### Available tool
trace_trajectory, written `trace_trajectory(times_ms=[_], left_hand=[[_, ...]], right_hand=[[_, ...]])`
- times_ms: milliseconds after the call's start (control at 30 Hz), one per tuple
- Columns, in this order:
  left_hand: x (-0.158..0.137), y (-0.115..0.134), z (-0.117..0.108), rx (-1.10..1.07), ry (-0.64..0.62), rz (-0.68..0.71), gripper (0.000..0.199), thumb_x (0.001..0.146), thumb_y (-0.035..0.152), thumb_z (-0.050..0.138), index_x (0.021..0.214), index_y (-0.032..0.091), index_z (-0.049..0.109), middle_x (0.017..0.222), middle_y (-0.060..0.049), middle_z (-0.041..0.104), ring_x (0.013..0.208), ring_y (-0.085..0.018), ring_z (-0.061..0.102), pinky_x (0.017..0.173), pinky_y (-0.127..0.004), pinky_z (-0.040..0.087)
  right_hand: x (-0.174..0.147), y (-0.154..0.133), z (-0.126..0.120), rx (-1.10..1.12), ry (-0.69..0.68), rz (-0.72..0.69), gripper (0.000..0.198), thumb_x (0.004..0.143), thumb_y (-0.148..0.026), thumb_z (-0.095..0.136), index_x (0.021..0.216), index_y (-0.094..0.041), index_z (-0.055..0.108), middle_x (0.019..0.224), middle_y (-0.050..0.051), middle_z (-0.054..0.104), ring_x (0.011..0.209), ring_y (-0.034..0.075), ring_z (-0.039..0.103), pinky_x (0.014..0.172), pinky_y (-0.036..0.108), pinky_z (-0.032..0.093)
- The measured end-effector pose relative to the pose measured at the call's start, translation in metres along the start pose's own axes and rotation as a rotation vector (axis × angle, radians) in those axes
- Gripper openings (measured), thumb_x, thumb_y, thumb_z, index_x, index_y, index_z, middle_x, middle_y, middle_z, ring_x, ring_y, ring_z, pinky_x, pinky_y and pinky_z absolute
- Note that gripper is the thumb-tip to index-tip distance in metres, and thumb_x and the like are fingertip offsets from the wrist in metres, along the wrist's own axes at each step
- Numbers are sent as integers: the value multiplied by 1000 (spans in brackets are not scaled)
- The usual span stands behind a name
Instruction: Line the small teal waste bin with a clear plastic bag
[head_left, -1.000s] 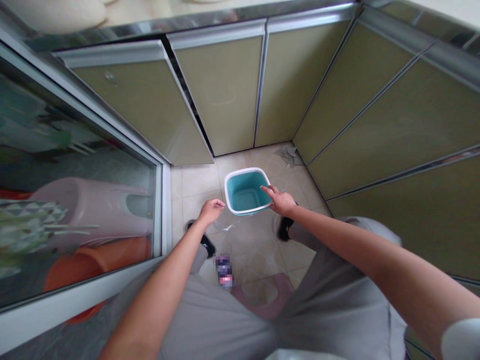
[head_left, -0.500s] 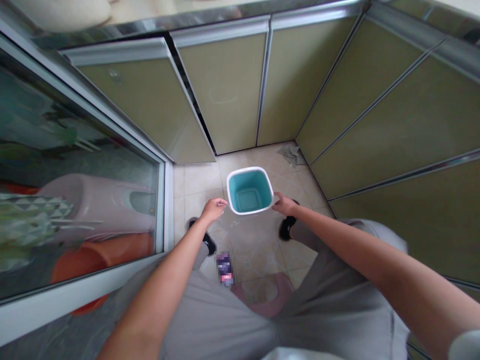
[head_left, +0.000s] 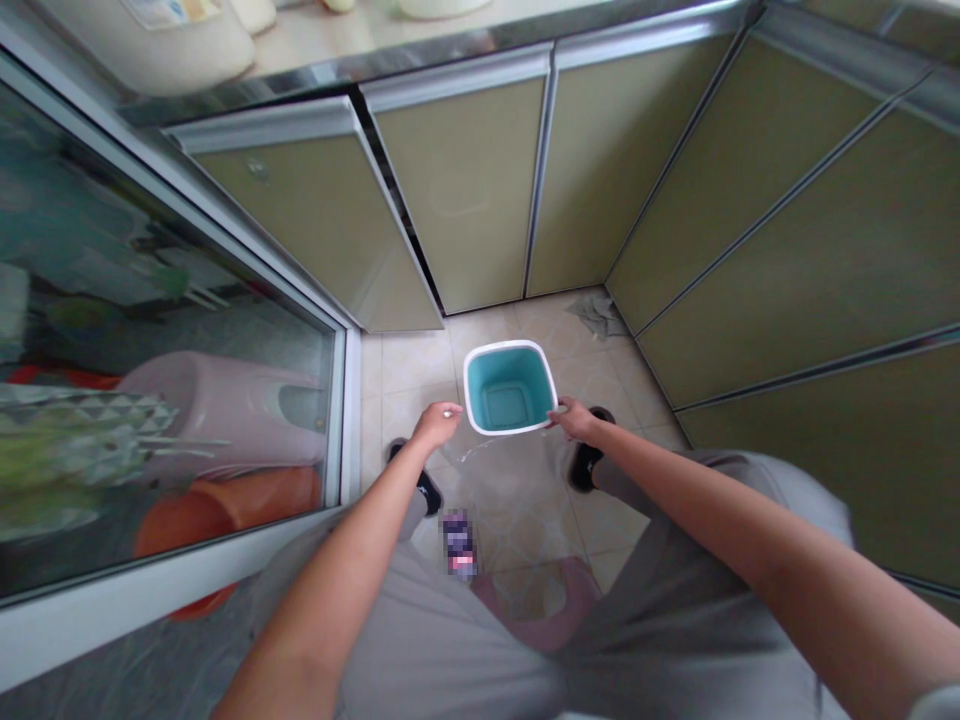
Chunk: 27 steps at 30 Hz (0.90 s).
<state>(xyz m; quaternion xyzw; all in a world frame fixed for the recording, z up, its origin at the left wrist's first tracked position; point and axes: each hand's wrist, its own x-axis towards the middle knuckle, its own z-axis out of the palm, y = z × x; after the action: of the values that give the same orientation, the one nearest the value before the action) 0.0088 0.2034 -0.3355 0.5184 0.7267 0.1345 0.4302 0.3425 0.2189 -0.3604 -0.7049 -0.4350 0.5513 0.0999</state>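
A rounded-square bucket [head_left: 489,385], teal inside with a white rim, stands between my hands above the tiled floor; nothing shows inside it. At its right rim is my right hand [head_left: 575,418], with thumb and fingers closed on the edge. My left hand [head_left: 438,426] is beside the left rim, slightly apart from it. Its fingers are pinched together, and a tiny white bit shows at the tips, too small to name.
Green cabinet doors [head_left: 461,190] close off the front and right; the left door [head_left: 315,210] sits askew. A grey cloth [head_left: 598,314] lies in the corner. Below are a pink stool [head_left: 551,625] and a blurred purple pack [head_left: 459,540]. A glass door [head_left: 349,420] stands left.
The whole view has shifted slightly, showing more of the countertop. My left hand stays pinched near the left rim, and my right hand remains on the right rim.
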Motion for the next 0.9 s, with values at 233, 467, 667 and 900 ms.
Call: trace_trajectory(times_ms=[233,467,667,900], left_hand=[[-29,31,-8,393,366,209,24,83,25,67,106,26,76,120,-10,66,111,-26,63,97,-36,48],[-67,44,11,372,144,395,14,90,28,60,92,24,73,91,-3,71,86,-18,65,80,-28,48],[-93,16,46,288,-274,340,10,83,29,68,82,21,74,81,-2,73,75,-17,65,70,-26,47],[-102,81,-17,-171,-121,408,50,87,55,66,54,23,45,52,2,43,55,-14,43,59,-30,42]], right_hand=[[-3,-11,-23,-417,92,-192,34,97,-31,61,127,-15,67,98,10,77,73,16,69,67,24,49],[-51,-31,-56,-611,224,-407,29,97,-30,53,112,-19,75,106,9,77,93,21,69,73,25,43],[-87,-3,-47,-605,69,-504,44,105,-41,40,82,-19,69,86,8,73,80,18,65,72,25,40],[-95,-24,-79,-235,137,-388,56,106,-50,35,58,-23,46,56,4,52,59,17,49,62,30,38]])
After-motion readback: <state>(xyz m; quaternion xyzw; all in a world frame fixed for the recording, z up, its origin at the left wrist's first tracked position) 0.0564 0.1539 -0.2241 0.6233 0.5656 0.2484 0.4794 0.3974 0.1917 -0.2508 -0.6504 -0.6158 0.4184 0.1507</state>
